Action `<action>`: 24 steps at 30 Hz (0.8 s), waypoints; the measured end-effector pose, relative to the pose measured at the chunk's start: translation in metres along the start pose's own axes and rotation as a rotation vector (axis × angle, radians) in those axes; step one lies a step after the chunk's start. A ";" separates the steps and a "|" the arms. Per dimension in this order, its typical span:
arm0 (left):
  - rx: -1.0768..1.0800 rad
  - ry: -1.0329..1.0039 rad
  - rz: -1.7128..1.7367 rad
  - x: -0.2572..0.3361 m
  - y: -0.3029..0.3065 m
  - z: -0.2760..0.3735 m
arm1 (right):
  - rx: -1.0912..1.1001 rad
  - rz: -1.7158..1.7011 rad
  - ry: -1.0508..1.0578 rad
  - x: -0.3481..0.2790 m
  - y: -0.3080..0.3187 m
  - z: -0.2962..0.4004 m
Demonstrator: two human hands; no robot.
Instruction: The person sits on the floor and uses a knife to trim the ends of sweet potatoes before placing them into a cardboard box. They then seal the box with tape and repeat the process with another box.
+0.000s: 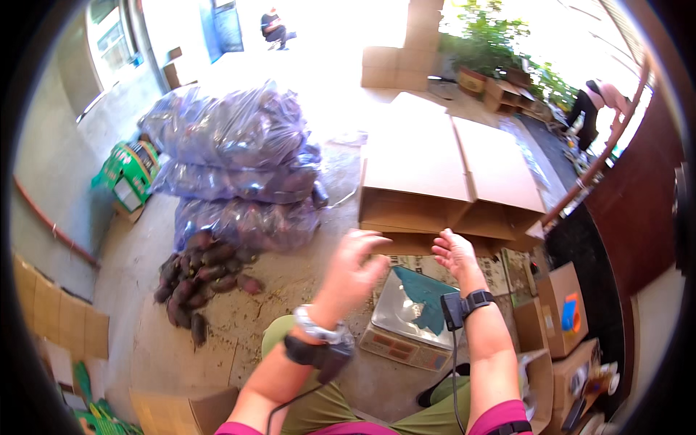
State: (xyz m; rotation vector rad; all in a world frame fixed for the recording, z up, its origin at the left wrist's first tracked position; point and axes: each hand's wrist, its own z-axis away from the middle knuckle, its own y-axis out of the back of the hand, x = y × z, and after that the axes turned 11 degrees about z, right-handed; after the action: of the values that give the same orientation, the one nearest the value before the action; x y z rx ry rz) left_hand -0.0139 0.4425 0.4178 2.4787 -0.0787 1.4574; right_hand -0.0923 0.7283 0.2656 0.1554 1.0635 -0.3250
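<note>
My left hand [356, 266], slightly blurred, hangs in the air with its fingers apart and nothing in it. Across from it my right hand [458, 254] is raised with loosely bent fingers, also holding nothing. Just beyond both hands stand open cardboard boxes [416, 163], their open sides towards me; whether my right fingertips touch the lower edge, I cannot tell. Below and between my hands is a digital weighing scale [405, 348]. Its metal pan [391, 299] has a torn teal covering and carries no goods.
Dark reddish tubers [204, 272] lie heaped on the floor at left, before stacked purple plastic bags [239, 130]. Small cartons [563, 310] with tape rolls [571, 314] stand at right. One person [274, 27] sits far back; another [595, 109] bends at far right.
</note>
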 end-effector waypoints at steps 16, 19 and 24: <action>-0.002 0.138 0.052 -0.078 -0.019 0.014 | -0.067 -0.637 0.128 -0.044 -0.066 -0.176; 0.061 0.108 0.070 -0.090 -0.009 0.010 | 0.041 -0.607 0.117 -0.058 -0.080 -0.154; 0.221 0.082 0.111 -0.093 0.007 0.000 | 0.125 -0.533 0.178 -0.103 -0.089 -0.066</action>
State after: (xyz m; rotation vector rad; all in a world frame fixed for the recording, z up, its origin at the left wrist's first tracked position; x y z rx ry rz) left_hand -0.0607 0.4279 0.3385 2.6200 -0.0420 1.6951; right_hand -0.2225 0.6823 0.3266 0.0079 1.2538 -0.8720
